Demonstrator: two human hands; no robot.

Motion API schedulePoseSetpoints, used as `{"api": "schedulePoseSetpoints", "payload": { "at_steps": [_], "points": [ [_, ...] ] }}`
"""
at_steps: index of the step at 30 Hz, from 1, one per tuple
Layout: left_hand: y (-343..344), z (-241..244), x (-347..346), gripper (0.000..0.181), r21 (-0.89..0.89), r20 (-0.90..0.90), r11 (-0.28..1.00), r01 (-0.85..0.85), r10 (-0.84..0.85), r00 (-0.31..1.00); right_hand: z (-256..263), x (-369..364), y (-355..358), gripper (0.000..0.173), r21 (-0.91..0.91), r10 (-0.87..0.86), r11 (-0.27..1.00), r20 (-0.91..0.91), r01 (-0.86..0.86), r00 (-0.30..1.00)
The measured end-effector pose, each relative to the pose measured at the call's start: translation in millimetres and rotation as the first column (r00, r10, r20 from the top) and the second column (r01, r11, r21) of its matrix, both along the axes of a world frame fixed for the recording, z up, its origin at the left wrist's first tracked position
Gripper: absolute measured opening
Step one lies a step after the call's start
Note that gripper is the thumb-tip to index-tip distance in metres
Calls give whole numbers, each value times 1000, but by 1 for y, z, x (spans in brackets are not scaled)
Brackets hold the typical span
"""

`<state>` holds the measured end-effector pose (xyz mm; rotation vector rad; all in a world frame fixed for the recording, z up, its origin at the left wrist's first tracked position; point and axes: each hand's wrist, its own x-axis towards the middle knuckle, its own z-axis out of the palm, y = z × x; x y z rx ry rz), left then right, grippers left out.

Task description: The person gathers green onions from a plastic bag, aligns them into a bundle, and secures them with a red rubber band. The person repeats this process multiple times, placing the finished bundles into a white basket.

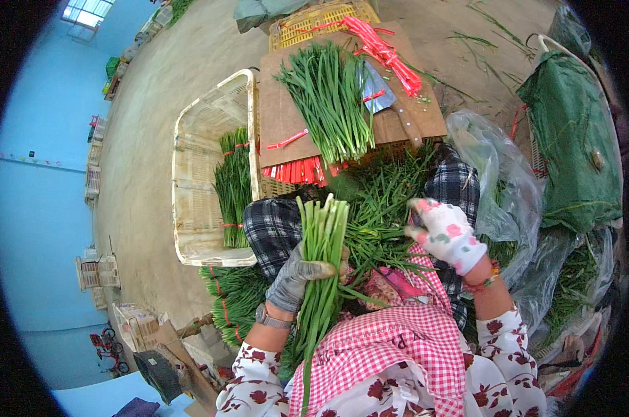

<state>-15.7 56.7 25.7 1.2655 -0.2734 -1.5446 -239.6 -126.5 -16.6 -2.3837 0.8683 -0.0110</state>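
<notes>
My left hand [293,279], in a grey glove, grips a bunch of green chives [325,229] upright, with the pale cut ends at the top. Across the lap from it, my right hand [450,234] wears a white glove with a floral print. Its fingers are apart, slightly blurred, and I see nothing held in them. Loose chive leaves [382,208] lie heaped between my knees, beside the right fingertips. Ahead, a larger pile of chives [330,104] rests on a brown board [283,114]. A cleaver [378,91] lies against that pile's right side.
Red ties [387,57] lie on the board, and more red strips [293,172] hang below its front edge. At left, a white plastic crate [181,208] holds tied chive bundles [233,193]; more bundles [231,302] lie nearer. Clear plastic [507,156] and a green-covered container [570,140] stand right.
</notes>
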Motion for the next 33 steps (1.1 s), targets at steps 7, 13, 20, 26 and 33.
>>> {"api": "schedulePoseSetpoints", "payload": {
  "at_steps": [7,13,20,26,33],
  "points": [
    [-13,-18,-19,76,-91,-196,956,279,-292,936,45,60,5,50,302,137,911,420,-280,897],
    [-13,-16,-12,76,-117,-183,962,247,-265,947,-20,40,-4,69,830,-732,249,499,-498,464],
    [-20,-24,-23,81,-95,-183,948,303,-316,931,-13,52,44,89,904,-622,153,403,-400,672],
    [-24,-14,-22,82,-176,-271,905,387,-423,865,29,51,-3,76,424,23,806,675,-413,738],
    [-21,-9,-29,85,-114,-362,951,287,-309,880,11,46,2,43,46,186,956,667,-289,721]
  ]
}}
